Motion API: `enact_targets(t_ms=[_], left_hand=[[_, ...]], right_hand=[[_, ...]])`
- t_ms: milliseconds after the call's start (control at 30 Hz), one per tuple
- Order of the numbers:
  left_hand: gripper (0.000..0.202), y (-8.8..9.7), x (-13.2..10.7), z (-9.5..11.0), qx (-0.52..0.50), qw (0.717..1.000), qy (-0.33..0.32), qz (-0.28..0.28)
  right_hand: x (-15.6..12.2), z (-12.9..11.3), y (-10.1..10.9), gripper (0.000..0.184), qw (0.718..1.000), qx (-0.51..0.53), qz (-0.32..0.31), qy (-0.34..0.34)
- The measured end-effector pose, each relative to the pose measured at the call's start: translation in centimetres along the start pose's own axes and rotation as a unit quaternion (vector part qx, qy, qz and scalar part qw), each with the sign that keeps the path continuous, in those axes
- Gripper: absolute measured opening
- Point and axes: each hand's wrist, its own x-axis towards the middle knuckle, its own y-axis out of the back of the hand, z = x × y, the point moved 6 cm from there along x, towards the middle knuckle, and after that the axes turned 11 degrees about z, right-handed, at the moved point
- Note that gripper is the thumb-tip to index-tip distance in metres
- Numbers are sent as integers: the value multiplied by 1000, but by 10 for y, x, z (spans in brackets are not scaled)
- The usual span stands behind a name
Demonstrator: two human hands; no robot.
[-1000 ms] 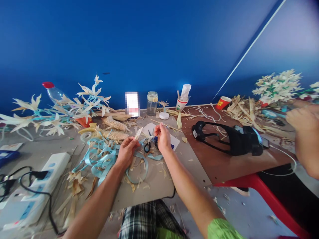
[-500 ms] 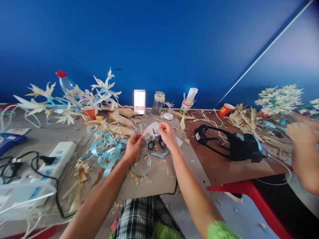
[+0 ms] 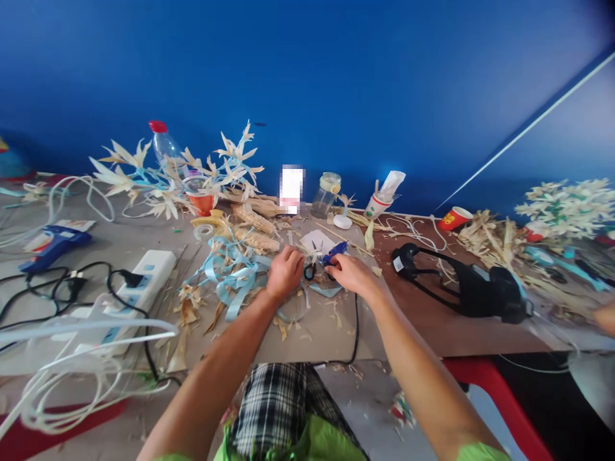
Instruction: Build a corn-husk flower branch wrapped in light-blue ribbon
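Note:
My right hand is closed round a blue glue gun, whose black cord hangs down over the table edge. My left hand is curled, fingertips together, to the left of the scissors; what it pinches, if anything, is hidden. The scissors lie between both hands, black handles toward me, blades on a white sheet of paper. Light blue ribbon lies tangled left of my left hand, by dried corn cobs.
Husk flowers stand at the back left. A white power strip and another blue glue gun lie left. A glass jar and paper cup stand behind. Black headgear lies right, near another person's hand.
My right hand has lowered and taken hold of the blue glue gun. My left hand stays near the scissors. The view has shifted left, and the other person's hand has mostly left it.

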Motion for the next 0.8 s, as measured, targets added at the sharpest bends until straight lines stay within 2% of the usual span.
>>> enact_targets(t_ms=[233, 433, 567, 700, 800], left_hand=[[17, 3, -2, 3, -1, 1000, -18, -1], [16, 2, -3, 0, -12, 1000, -11, 4], [15, 4, -1, -1, -24, 1000, 3, 11], [12, 9, 3, -7, -54, 996, 64, 31], [7, 10, 3, -22, -93, 979, 175, 53]], right_hand=[[-3, -13, -14, 33, 996, -90, -17, 16], [-4, -28, -22, 39, 993, -111, 14, 45], [-2, -33, -23, 44, 993, -104, 40, 33], [-1, -31, -25, 47, 995, -84, 46, -3], [-2, -27, -27, 48, 996, -67, 47, -20]])
